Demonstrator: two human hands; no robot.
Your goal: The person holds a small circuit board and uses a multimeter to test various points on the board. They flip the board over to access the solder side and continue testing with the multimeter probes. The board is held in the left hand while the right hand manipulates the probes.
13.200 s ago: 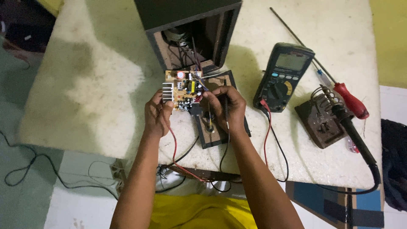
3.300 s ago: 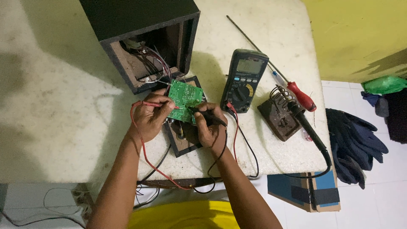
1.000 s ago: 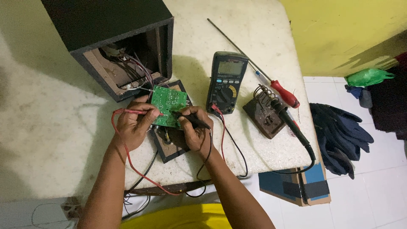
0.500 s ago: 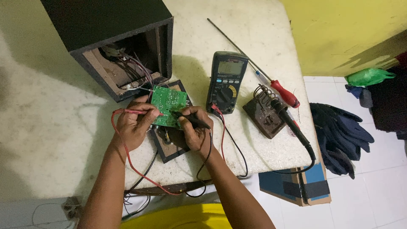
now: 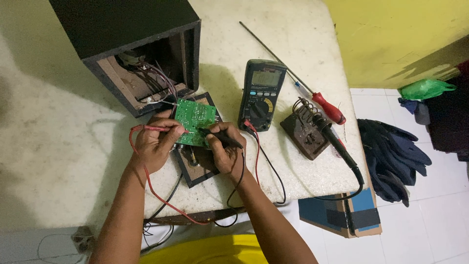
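A green circuit board (image 5: pixel 195 121) is propped solder side up between my hands, wired to the open black speaker box (image 5: pixel 132 49) behind it. My left hand (image 5: pixel 154 146) steadies the board's left edge and pinches a red test probe (image 5: pixel 161 128) against it. My right hand (image 5: pixel 222 151) grips a black test probe (image 5: pixel 220 137) with its tip on the board. Red and black leads run to the dark multimeter (image 5: pixel 261 95) just right of the board.
A soldering iron (image 5: pixel 337 142) rests in its brown stand (image 5: pixel 305 132) near the white table's (image 5: pixel 63 146) right edge. A red-handled screwdriver (image 5: pixel 327 105) lies behind it. A small black panel (image 5: pixel 195 171) lies under the board. Dark clothes (image 5: pixel 391 151) and a blue box (image 5: pixel 337 220) sit on the tiled floor.
Both hands keep the probes on the green board, barely shifting over the last second. Much earlier the board faced me component side up; it is now solder side up.
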